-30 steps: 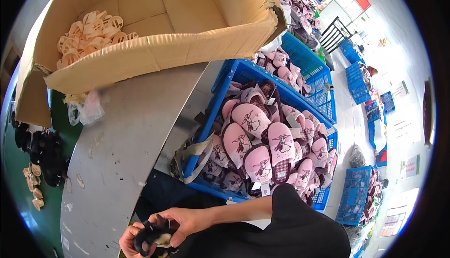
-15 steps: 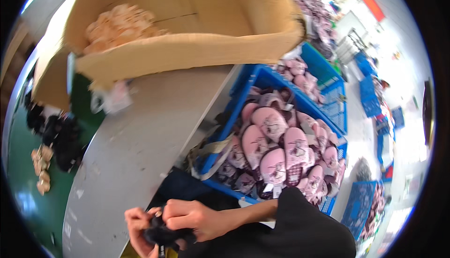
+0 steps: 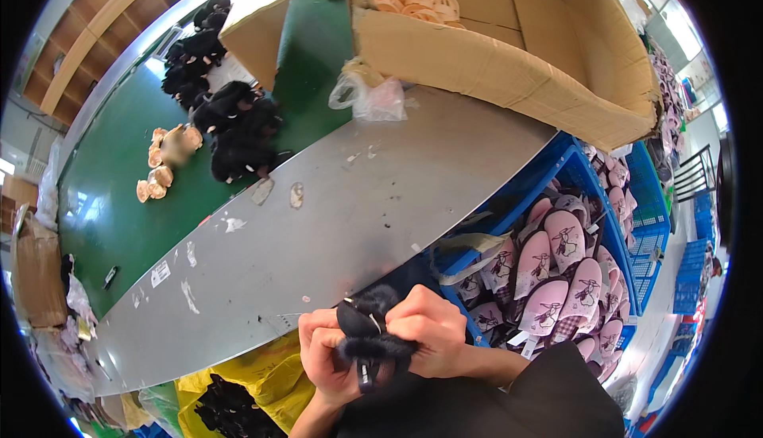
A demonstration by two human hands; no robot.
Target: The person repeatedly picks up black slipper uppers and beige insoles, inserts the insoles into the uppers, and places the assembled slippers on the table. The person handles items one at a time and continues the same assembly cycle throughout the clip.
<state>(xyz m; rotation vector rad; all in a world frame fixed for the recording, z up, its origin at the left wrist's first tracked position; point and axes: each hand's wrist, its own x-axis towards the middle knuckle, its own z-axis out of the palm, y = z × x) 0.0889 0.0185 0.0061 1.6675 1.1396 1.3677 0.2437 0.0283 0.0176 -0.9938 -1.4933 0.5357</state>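
Note:
Both hands are on a small fuzzy black slipper, just past the near edge of the grey metal table. My left hand grips its left side, fingers bent around it. On the opposite side, my right hand pinches the slipper with curled fingers. A small dark label hangs at its lower end, and a pale strip shows across the black pile. The fingers partly cover the slipper.
Black fuzzy slippers and peach pieces lie on the green belt. A cardboard box holds peach pieces. Blue crates of pink slippers stand right. A yellow bag with black items sits below the table edge.
The view has swung left, bringing more of the green belt and the yellow bag into sight. The hands still hold the black slipper, which now shows more of its surface.

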